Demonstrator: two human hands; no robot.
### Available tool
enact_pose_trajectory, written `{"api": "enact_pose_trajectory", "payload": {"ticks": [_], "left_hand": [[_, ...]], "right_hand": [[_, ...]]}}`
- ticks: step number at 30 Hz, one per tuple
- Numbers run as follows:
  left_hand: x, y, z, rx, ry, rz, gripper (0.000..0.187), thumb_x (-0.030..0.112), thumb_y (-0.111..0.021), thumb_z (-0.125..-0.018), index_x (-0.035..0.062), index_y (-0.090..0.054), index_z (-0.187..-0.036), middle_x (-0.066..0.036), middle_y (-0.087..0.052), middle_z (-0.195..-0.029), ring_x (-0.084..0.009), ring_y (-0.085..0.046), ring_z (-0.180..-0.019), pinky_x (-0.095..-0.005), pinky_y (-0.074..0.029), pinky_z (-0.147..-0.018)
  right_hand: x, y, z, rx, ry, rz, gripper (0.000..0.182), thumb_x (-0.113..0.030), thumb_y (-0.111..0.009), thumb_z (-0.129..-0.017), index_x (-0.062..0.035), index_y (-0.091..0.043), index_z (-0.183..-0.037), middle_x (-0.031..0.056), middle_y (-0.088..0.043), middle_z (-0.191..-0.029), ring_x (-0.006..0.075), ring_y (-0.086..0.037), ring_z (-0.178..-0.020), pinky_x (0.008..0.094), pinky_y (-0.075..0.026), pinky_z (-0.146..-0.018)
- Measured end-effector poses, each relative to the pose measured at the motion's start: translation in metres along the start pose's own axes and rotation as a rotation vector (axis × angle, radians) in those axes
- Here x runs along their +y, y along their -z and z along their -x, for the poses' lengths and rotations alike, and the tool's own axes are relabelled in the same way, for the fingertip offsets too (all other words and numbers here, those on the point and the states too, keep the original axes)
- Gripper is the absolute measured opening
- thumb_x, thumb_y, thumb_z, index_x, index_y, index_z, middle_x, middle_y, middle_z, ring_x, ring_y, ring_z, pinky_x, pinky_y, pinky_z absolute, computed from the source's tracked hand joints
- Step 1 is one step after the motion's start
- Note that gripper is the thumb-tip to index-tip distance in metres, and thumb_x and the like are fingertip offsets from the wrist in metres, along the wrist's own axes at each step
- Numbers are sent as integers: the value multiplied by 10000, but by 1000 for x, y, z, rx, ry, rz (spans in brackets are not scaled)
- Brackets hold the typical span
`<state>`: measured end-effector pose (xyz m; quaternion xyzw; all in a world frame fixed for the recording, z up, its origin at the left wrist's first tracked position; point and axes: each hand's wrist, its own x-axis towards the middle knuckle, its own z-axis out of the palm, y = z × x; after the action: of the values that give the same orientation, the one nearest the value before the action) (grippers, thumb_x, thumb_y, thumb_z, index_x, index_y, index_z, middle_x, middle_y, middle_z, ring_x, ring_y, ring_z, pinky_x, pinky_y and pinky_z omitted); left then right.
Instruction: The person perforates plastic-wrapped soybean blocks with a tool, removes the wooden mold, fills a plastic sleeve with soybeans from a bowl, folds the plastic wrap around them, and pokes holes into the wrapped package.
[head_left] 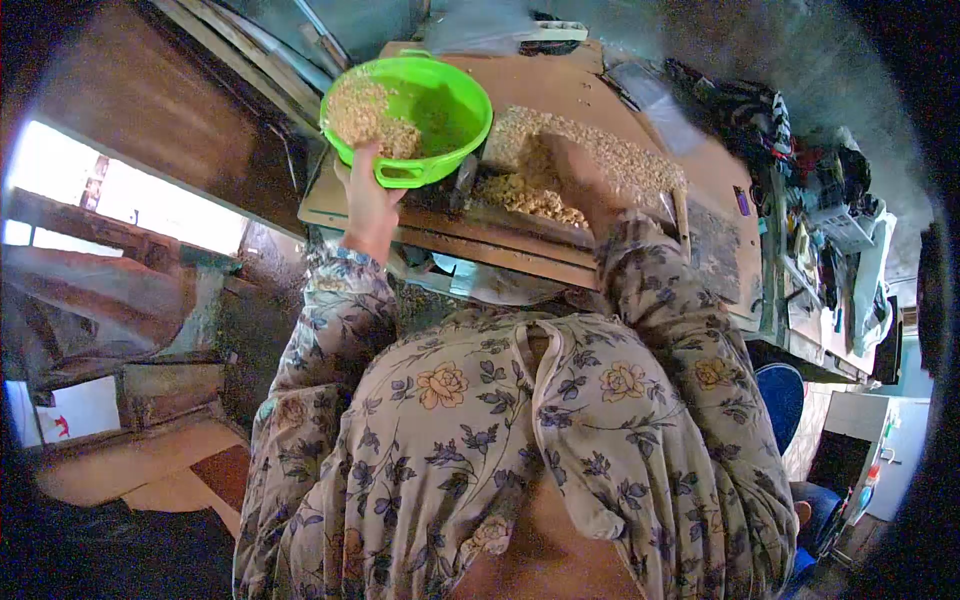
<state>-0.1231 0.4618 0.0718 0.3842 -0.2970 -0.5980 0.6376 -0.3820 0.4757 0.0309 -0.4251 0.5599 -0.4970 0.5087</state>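
Note:
My left hand (pixel 367 192) grips the handle of a green plastic bowl (pixel 448 100) and holds it tilted at the near left edge of a wooden table (pixel 560 85). The bowl holds a heap of pale shelled nuts (pixel 365 115) against its left wall. My right hand (pixel 577 178) rests on a wide spread of the same nuts (pixel 620 160) on the table, just right of the bowl; its fingers are blurred and partly sunk in the pile. A darker, golden clump of nuts (pixel 525 198) lies at the table's front edge. Both arms are in floral sleeves.
A cluttered shelf with clothes and containers (pixel 820 190) runs along the right. A clear plastic bag (pixel 480 25) lies at the table's far end. A blue stool (pixel 782 395) stands at lower right. At left, a bright window (pixel 110 195) and wooden ledges.

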Motion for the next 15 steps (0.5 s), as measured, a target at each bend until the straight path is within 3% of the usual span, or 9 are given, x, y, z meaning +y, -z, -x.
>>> {"api": "enact_pose_trajectory", "payload": {"ticks": [1, 3, 4, 6, 8, 10, 15], "left_hand": [[-2, 3, -2, 2, 1, 1, 513, 342, -544, -729, 140, -352, -1160, -84, -454, -1115, -275, -504, -974, -427, -476, -709], [-4, 8, 2, -11, 9, -29, 503, 347, -541, -731, 150, -345, -1151, -79, -459, -1098, -272, -499, -976, -430, -470, -711], [-6, 9, 1, 26, 22, -22, 490, 341, -534, -737, 150, -344, -1145, -75, -465, -1084, -266, -506, -961, -412, -477, -679], [-4, 10, 3, 43, 41, -41, 486, 350, -519, -744, 148, -346, -1150, -73, -466, -1094, -261, -501, -974, -419, -467, -701], [-5, 20, -2, 58, 58, -60, 483, 359, -503, -750, 146, -349, -1155, -72, -467, -1104, -257, -495, -986, -425, -457, -724], [-14, 40, -19, -115, 109, 56, 609, 309, -574, -697, 192, -249, -1199, -97, -400, -1152, -276, -463, -1019, -471, -443, -766], [-32, 43, -35, -85, 218, 124, 526, 375, -525, -713, 202, -329, -1169, -51, -452, -1143, -245, -475, -1015, -448, -432, -770]], "right_hand": [[1, -7, 3, -1, -2, 2, 306, -277, -421, -846, -15, -558, -924, 108, -601, -852, 249, -592, -719, 345, -492, -633], [3, -19, 6, -8, 400, 702, 264, -259, -468, -781, -50, -594, -880, 139, -614, -760, 277, -589, -668, 369, -466, -642], [10, -25, 1, -11, 395, 704, 264, -259, -468, -781, -50, -594, -880, 139, -614, -760, 277, -589, -668, 369, -466, -642], [30, -33, -10, -38, 821, 981, 263, -232, -486, -749, -59, -604, -908, 154, -616, -830, 317, -586, -727, 379, -464, -707], [36, -30, -18, -129, 746, 955, 264, -227, -487, -747, -62, -604, -916, 163, -610, -855, 329, -580, -752, 385, -460, -726], [20, -36, -8, -218, 674, 930, 266, -223, -489, -744, -64, -603, -924, 172, -603, -880, 340, -575, -776, 391, -456, -745], [-14, -39, 11, -175, 534, 1132, 242, -216, -496, -734, -58, -601, -885, 179, -596, -849, 344, -571, -767, 411, -453, -736]]}}
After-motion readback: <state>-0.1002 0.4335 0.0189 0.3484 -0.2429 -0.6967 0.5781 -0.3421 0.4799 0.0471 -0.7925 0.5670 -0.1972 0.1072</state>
